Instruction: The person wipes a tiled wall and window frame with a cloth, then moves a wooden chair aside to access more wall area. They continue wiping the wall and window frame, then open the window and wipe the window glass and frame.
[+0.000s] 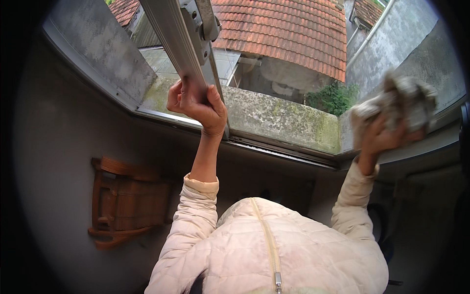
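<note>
My left hand [203, 110] is wrapped around the lower part of an upright aluminium window sash stile [170, 40], thumb on one side and fingers on the other. A metal latch [196, 27] is fixed to that stile, above the hand. On the right, my right hand [380, 136] grips a bunched grey-white cloth [409, 104] near the side of the window opening. Both cloth and hand are blurred, and whether the cloth touches the frame or wall I cannot tell.
The window's metal bottom track [282, 152] runs below a mossy concrete ledge [275, 115]. Outside are a red tiled roof [279, 29], a green shrub [334, 98] and a pale pipe [371, 31]. A brown wooden chair [128, 202] stands indoors at lower left.
</note>
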{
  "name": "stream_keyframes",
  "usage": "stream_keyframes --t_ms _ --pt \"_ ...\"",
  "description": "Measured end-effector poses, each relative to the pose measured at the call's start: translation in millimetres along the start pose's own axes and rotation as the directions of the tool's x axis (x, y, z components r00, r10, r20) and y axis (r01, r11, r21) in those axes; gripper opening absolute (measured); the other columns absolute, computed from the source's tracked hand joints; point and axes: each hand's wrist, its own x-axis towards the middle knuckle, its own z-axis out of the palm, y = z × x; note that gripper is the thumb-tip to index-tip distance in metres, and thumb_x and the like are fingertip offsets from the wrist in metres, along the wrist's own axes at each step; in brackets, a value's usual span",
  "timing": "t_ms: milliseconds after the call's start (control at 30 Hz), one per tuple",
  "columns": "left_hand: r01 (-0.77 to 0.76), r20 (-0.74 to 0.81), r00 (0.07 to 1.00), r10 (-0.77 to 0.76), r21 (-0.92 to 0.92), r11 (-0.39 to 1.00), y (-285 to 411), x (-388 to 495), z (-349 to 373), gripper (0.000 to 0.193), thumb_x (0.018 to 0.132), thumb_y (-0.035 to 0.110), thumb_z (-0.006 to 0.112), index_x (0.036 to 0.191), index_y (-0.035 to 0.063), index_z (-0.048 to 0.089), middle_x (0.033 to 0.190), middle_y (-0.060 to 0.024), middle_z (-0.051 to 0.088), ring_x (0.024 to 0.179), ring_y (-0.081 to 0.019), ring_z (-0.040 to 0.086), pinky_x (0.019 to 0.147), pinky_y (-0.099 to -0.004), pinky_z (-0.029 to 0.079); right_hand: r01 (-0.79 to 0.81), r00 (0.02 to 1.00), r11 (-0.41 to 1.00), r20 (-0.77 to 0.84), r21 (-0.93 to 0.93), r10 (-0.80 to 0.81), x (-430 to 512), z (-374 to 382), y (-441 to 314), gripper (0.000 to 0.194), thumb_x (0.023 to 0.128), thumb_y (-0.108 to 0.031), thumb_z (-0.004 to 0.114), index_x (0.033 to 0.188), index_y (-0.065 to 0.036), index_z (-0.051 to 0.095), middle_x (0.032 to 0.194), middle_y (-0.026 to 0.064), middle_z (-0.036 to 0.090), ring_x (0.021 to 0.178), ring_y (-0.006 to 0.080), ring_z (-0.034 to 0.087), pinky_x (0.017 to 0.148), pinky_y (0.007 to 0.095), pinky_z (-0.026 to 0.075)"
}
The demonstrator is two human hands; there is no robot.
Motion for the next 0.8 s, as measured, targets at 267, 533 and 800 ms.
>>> stream_keyframes --t_ms 267,533,800 --pt "-0.024 -0.01 1.0 0.024 -0.036 0.999 0.0 1.9 5.4 0.04 0.102 0.031 0.053 0.128 0.004 0.039 0.123 -0.0156 0.035 0.108 -0.0225 0.034 0.082 -0.0357 0.032 -0.04 0.999 0.999 -0.019 0.0 0.04 28.2 47.5 -73.9 0.041 0.09 -0.045 0.06 0.129 -0.032 0.064 0.14 -0.0044 0.051 0.136 0.0286 0.039 0.113 0.0685 0.008" --pt "0.038 -0.013 0.999 -0.039 -0.076 0.996 -2.7 -3.9 3.5 0.043 0.102 0.032 0.052 0.13 0.0031 0.038 0.125 -0.0156 0.032 0.118 -0.0257 0.033 0.097 -0.0444 0.032 0.171 0.974 0.984 0.141 0.046 -0.176 -82.3 5.7 -24.1 0.056 0.091 -0.042 0.066 0.14 -0.021 0.051 0.15 0.009 0.04 0.139 0.0341 0.033 0.115 0.0552 0.025" --pt "0.008 -0.002 1.0 -0.008 -0.074 0.997 1.0 -1.6 10.4 0.041 0.103 0.033 0.051 0.128 0.0032 0.038 0.125 -0.0164 0.034 0.12 -0.0263 0.032 0.095 -0.0449 0.032 0.13 0.973 0.991 -0.193 0.013 -0.125 93.7 43.4 -33.7 0.039 0.092 -0.047 0.062 0.116 -0.017 0.07 0.13 0.0105 0.059 0.119 0.0304 0.052 0.101 0.0506 0.038"
